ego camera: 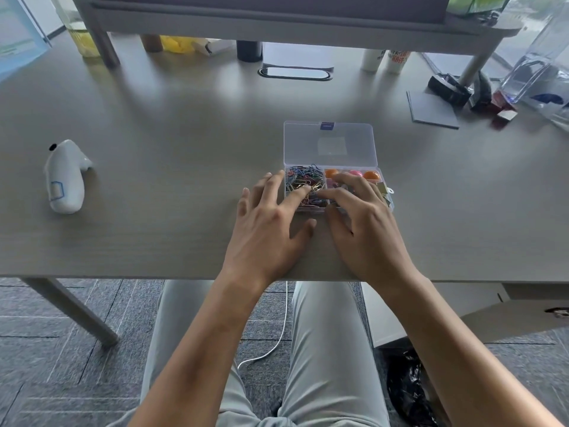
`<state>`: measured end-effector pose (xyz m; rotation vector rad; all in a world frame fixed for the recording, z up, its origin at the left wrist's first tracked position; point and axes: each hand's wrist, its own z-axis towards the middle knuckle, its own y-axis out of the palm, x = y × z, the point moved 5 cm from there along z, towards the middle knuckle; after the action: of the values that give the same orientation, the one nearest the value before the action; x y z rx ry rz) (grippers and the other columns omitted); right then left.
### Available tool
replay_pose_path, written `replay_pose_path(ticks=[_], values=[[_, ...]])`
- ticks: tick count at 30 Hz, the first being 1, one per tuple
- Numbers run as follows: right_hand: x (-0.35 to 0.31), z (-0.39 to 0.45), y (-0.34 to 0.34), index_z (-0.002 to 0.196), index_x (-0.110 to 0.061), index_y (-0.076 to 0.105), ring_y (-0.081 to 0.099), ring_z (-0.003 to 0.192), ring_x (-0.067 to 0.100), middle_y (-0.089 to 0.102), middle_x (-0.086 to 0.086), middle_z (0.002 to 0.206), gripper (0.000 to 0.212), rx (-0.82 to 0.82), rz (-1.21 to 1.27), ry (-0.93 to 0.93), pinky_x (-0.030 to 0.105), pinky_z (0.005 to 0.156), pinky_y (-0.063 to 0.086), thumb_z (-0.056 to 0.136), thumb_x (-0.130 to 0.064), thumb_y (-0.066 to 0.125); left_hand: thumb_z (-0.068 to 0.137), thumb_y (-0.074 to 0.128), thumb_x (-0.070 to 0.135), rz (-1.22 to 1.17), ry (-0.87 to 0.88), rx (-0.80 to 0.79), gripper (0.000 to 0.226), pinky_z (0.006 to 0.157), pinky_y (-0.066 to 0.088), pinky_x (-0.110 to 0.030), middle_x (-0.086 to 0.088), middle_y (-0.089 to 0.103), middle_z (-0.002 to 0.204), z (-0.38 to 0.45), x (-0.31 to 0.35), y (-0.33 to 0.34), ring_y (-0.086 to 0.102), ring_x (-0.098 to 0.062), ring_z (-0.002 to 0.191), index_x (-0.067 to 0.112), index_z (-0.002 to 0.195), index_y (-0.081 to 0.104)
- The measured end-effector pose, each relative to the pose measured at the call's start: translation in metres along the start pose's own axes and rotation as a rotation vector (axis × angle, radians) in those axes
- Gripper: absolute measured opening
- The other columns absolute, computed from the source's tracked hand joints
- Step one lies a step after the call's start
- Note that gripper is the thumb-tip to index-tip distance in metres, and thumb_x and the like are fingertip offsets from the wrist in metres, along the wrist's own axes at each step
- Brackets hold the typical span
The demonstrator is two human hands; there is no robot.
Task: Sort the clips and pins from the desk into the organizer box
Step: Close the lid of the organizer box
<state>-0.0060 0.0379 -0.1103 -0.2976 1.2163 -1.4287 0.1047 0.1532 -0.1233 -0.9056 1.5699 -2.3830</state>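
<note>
At centre frame on the desk (154, 180) sits one clear organizer box (331, 143), lid flung back, with a tangled heap of coloured paper clips (303, 180) in its left compartment and three round pins (354, 174) — two orange, one pink — along its far right row. The left hand (271, 223) and right hand (366, 223) both lie over the box with a wide grip, fingers spread — the left index fingertip touches the clips. One white controller (64, 180) lies at far left.

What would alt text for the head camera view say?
Both hands, left and right, reach with spread fingers into an open clear box of paper clips and round pins on a grey desk.
</note>
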Motion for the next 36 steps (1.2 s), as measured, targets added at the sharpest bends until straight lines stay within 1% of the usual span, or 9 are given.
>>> replay_pose_path(ticks=[4,9,15,19,24,27,30,32,36], values=[[-0.001,-0.004,0.0,0.125,-0.024,0.072,0.048,0.135,0.023,0.055,-0.001,0.144,0.033,-0.033,-0.002,0.013,0.045,0.109,0.043,0.097,-0.022,0.055,0.094,0.049,0.052,0.004,-0.04,0.0,0.058,0.12,0.02,-0.053,-0.009,0.03,0.158,0.0,-0.002,0.001,0.017,-0.025,0.15,0.033,0.148,0.042],[-0.001,-0.006,-0.001,0.125,-0.024,0.071,0.045,0.138,0.023,0.053,-0.002,0.147,0.034,-0.063,-0.029,0.02,0.044,0.11,0.043,0.097,-0.028,0.052,0.095,0.048,0.053,0.036,-0.047,-0.032,0.062,0.122,0.013,-0.053,-0.009,0.024,0.161,0.004,-0.001,0.003,0.011,-0.025,0.152,0.033,0.152,0.036],[-0.001,0.001,-0.003,0.126,-0.017,0.07,0.05,0.13,0.024,0.058,0.002,0.141,0.033,-0.023,0.005,0.035,0.038,0.108,0.043,0.095,-0.019,0.058,0.095,0.049,0.055,-0.02,-0.06,-0.033,0.06,0.123,0.012,-0.052,-0.008,0.023,0.162,0.007,-0.005,0.003,0.009,-0.023,0.152,0.033,0.15,0.039],[0.0,0.008,-0.002,0.123,-0.016,0.071,0.052,0.126,0.025,0.06,0.003,0.135,0.029,0.008,0.005,0.036,0.039,0.106,0.043,0.097,-0.017,0.058,0.094,0.048,0.057,-0.033,-0.068,-0.048,0.061,0.123,0.009,-0.053,-0.006,0.021,0.163,0.014,-0.005,0.003,0.006,-0.02,0.153,0.034,0.15,0.04],[-0.002,0.015,0.0,0.129,-0.022,0.07,0.047,0.133,0.025,0.055,0.003,0.144,0.039,-0.079,0.009,0.022,0.04,0.11,0.04,0.096,-0.016,0.05,0.094,0.055,0.044,-0.11,-0.095,0.03,0.059,0.12,0.021,-0.051,-0.007,0.031,0.158,0.008,-0.007,-0.003,0.018,-0.023,0.149,0.026,0.148,0.044],[-0.006,0.017,0.007,0.132,-0.027,0.068,0.045,0.136,0.026,0.051,0.003,0.149,0.048,-0.164,-0.023,-0.014,0.043,0.113,0.038,0.093,-0.022,0.042,0.092,0.057,0.035,-0.145,-0.121,0.078,0.055,0.116,0.03,-0.047,-0.007,0.036,0.155,0.003,-0.008,-0.007,0.026,-0.023,0.146,0.023,0.145,0.048],[-0.008,0.014,0.007,0.133,-0.028,0.067,0.044,0.139,0.028,0.05,0.003,0.151,0.053,-0.187,-0.052,-0.023,0.046,0.115,0.036,0.092,-0.033,0.035,0.09,0.056,0.032,-0.155,-0.111,0.101,0.053,0.114,0.033,-0.046,-0.007,0.04,0.152,-0.001,-0.008,-0.007,0.031,-0.024,0.143,0.023,0.141,0.051],[-0.008,0.009,0.005,0.133,-0.027,0.068,0.044,0.14,0.029,0.05,0.004,0.151,0.054,-0.186,-0.06,-0.022,0.046,0.115,0.036,0.091,-0.036,0.035,0.088,0.056,0.032,-0.141,-0.096,0.109,0.052,0.113,0.035,-0.046,-0.007,0.041,0.151,-0.002,-0.006,-0.006,0.033,-0.026,0.141,0.024,0.14,0.053],[-0.007,0.002,0.004,0.133,-0.027,0.067,0.041,0.142,0.027,0.048,0.004,0.152,0.05,-0.185,-0.038,-0.004,0.045,0.116,0.036,0.089,-0.03,0.044,0.09,0.056,0.032,-0.09,-0.091,0.097,0.049,0.113,0.033,-0.047,-0.006,0.04,0.152,-0.006,-0.004,-0.004,0.03,-0.025,0.145,0.026,0.138,0.054]])
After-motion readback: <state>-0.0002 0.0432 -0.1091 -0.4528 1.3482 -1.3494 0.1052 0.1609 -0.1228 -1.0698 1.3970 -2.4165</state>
